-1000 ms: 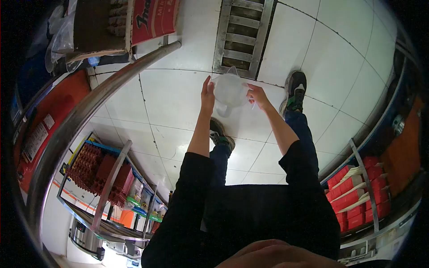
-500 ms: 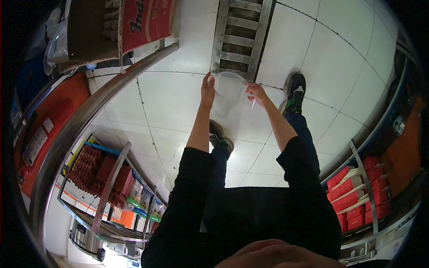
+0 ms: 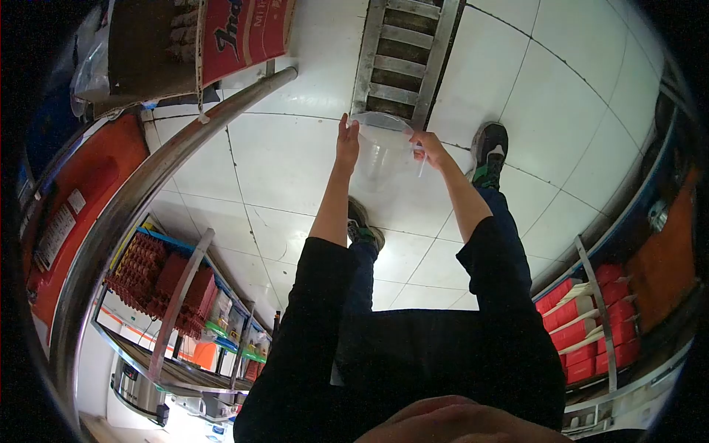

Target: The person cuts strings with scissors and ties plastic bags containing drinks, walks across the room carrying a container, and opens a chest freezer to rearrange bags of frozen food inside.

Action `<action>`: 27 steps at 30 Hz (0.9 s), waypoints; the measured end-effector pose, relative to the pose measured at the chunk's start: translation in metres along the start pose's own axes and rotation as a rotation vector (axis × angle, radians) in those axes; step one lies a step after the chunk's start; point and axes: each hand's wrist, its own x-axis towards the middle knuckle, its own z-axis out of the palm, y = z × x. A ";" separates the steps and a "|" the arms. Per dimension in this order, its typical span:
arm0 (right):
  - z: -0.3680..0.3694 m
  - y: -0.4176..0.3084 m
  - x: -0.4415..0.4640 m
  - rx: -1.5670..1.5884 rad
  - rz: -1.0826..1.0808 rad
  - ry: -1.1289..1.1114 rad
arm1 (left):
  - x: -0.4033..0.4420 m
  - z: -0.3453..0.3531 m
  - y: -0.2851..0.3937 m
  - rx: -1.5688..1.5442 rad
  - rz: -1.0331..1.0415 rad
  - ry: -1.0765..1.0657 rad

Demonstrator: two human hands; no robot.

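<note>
A clear plastic jug [image 3: 380, 151] hangs over the white tiled floor, its rim close to the metal drain grate. On its right side my right hand [image 3: 428, 150] is closed round the handle, whose pale lower end sticks out below the fingers. My left hand [image 3: 347, 140] rests against the jug's left side near the rim, fingers stretched out and pointing up, not wrapped round it. The jug is tilted, with its rim away from me. Whether it holds any liquid I cannot tell.
The drain grate [image 3: 402, 59] lies beyond the jug. A curved metal rail [image 3: 140, 173] and an open red carton [image 3: 247, 37] stand at the left. Shelves with brown egg trays [image 3: 140, 273] are lower left, red boxes [image 3: 580, 325] lower right. My shoes [image 3: 490, 148] are on the floor.
The jug has tipped so that its rim looks narrower and its side shows more. My left fingers have straightened and spread. My right hand keeps its hold and has shifted slightly.
</note>
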 end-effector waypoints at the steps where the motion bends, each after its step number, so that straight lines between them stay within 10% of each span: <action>1: 0.000 -0.002 -0.001 0.013 0.010 -0.022 | -0.001 0.001 0.003 -0.012 -0.007 0.003; 22: -0.005 -0.058 0.007 0.109 0.315 -0.009 | -0.108 -0.030 0.055 -0.281 0.016 0.153; 27: 0.033 -0.050 -0.056 0.014 0.296 0.129 | -0.271 -0.145 -0.033 0.721 0.328 0.155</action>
